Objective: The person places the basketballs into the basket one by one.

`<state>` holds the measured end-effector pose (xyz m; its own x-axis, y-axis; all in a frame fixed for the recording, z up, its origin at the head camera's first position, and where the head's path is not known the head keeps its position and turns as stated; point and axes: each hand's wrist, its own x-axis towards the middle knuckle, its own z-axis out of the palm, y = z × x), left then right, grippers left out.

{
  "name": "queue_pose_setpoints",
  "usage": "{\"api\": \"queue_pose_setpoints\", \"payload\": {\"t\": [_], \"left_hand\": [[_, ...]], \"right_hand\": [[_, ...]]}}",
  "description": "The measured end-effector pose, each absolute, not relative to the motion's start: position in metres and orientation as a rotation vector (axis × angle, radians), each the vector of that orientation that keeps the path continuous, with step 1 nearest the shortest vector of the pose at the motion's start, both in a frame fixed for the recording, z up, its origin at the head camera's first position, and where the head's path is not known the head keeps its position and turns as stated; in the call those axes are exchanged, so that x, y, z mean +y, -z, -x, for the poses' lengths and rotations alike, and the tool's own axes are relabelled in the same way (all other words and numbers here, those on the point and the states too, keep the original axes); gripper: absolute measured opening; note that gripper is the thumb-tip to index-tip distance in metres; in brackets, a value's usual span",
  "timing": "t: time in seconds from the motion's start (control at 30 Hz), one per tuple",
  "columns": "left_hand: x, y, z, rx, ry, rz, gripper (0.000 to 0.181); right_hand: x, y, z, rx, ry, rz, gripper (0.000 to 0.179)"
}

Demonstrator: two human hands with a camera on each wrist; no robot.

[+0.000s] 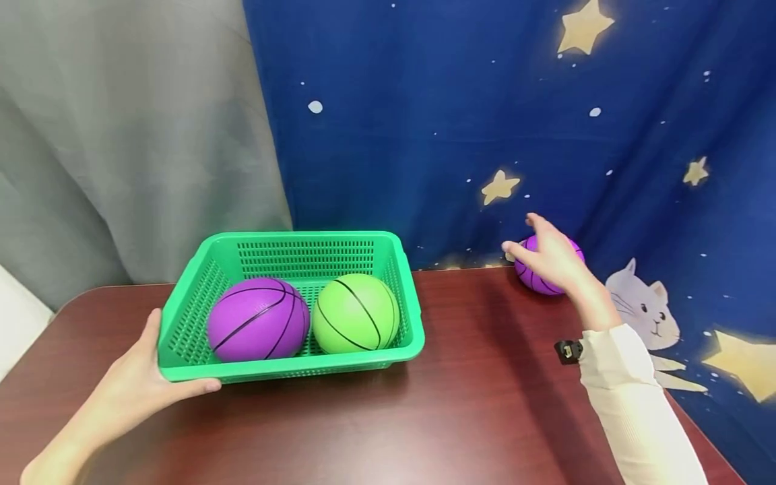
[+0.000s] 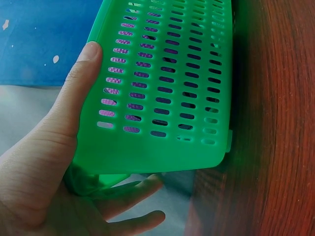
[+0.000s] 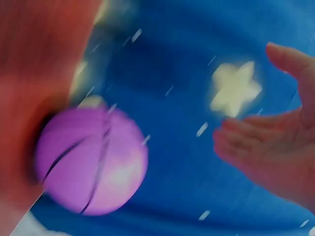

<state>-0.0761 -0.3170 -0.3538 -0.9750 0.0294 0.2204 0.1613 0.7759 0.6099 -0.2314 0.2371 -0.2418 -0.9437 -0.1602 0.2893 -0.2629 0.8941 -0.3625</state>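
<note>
At the front left corner of a green plastic basket (image 1: 291,369), my left hand (image 1: 130,374) grips the rim, with the thumb along one side and the fingers round the other. Inside the basket sit a purple basketball (image 1: 259,320) and a light green basketball (image 1: 356,314), side by side. My right hand (image 1: 548,252) is raised at the far right, fingers extended and holding nothing. It overlaps a second purple basketball (image 1: 572,252) in the head view. The right wrist view shows a gap between that hand (image 3: 275,132) and the ball (image 3: 93,160).
The basket stands on a dark red wooden table (image 1: 448,404). Behind the table hang a grey curtain (image 1: 139,135) and a blue curtain (image 1: 412,135) with stars. The second purple ball lies at the table's back right edge, against the blue curtain.
</note>
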Motion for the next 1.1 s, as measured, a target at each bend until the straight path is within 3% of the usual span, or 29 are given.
{"api": "queue_pose_setpoints", "payload": {"t": [0.2, 0.8, 1.1], "left_hand": [[-0.325, 0.356, 0.069, -2.763, 0.965, 0.126, 0.088], [-0.319, 0.357, 0.067, -2.742, 0.961, 0.143, 0.091], [-0.315, 0.357, 0.074, -2.725, 0.961, 0.164, 0.091]], "right_hand": [[0.271, 0.264, 0.249, -2.759, -0.624, 0.008, 0.096], [0.296, 0.332, 0.285, -2.659, -0.616, 0.446, 0.127], [0.302, 0.346, 0.29, -2.517, -0.576, 0.497, 0.116]]}}
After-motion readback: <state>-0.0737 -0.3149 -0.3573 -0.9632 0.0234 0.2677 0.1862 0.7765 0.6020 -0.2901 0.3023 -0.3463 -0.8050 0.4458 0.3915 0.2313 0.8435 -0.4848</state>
